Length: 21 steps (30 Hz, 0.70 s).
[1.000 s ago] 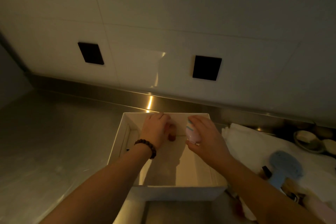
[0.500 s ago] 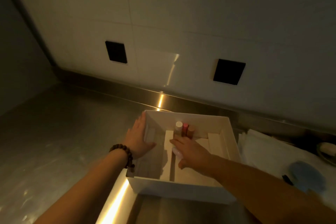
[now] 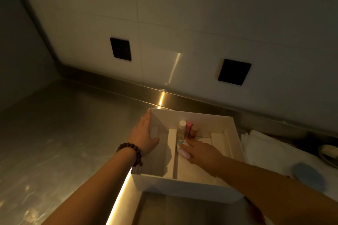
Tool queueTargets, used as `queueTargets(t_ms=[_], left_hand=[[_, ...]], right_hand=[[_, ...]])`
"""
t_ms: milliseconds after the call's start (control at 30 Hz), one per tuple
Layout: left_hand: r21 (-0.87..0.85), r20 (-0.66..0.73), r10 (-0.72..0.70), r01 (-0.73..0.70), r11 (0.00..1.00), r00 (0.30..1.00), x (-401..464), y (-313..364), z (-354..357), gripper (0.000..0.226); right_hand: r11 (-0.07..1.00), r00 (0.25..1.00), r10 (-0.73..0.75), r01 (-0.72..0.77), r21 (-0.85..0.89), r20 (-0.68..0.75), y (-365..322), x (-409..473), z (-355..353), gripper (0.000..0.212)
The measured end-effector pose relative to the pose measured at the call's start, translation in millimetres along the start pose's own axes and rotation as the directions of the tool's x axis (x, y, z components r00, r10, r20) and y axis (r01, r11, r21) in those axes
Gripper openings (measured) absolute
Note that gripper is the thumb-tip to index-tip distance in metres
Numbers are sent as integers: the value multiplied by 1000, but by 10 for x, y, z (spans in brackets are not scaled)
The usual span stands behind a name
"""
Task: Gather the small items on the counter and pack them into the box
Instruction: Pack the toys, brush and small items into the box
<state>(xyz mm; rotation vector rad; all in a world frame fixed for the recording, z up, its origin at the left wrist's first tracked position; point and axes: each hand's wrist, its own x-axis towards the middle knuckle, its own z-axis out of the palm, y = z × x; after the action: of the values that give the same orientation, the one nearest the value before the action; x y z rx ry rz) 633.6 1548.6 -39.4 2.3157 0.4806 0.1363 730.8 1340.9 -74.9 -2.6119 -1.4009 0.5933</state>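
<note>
Dim steel worktop (image 3: 60, 133): bracing white box (image 3: 182, 184) with left hand (image 3: 144, 137), right hand (image 3: 203, 153) fingers (image 3: 188, 142) loosely setting pastel egg-shaped item (image 3: 183, 153) inside; risking toppling upright bottles (image 3: 186, 129) just beyond fingertips.

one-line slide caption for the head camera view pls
Left hand steadies the white box while the right hand sets a pastel item beside three upright small bottles.
</note>
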Motion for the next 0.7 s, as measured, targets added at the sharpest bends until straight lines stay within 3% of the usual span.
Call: queueTargets(t_ms=[133,300,367,433,500,600,700], left_hand=[[-5,-14,-7,7,1000,1000,24,-15,19,105],[7,-30,-14,15,1000,999,50,-36,39,101],[22,-33,-12,13,1000,999,54,-35,35,101],[53,-31,-16,18,998,999,50,-25,28,102],[203,-35,0,7,979,999,27,7,7,101],[459,-24,171,-141,877,985,-59,125,-37,93],[422,-23,268,-234,876,963,-138,402,-27,87]], right_hand=[[996,999,-35,32,-86,-32,6,39,-20,33],[980,993,45,-65,-190,-108,-61,124,-32,35],[982,996,64,-72,-175,-55,-87,136,-51,34],[978,1000,8,-8,-209,-1,-62,82,-47,51],[997,1000,-17,16,-80,-13,-53,-54,-65,68],[983,985,-15,46,180,-171,-77,-358,-182,76],[990,946,23,23,137,-323,3,-759,-387,77]])
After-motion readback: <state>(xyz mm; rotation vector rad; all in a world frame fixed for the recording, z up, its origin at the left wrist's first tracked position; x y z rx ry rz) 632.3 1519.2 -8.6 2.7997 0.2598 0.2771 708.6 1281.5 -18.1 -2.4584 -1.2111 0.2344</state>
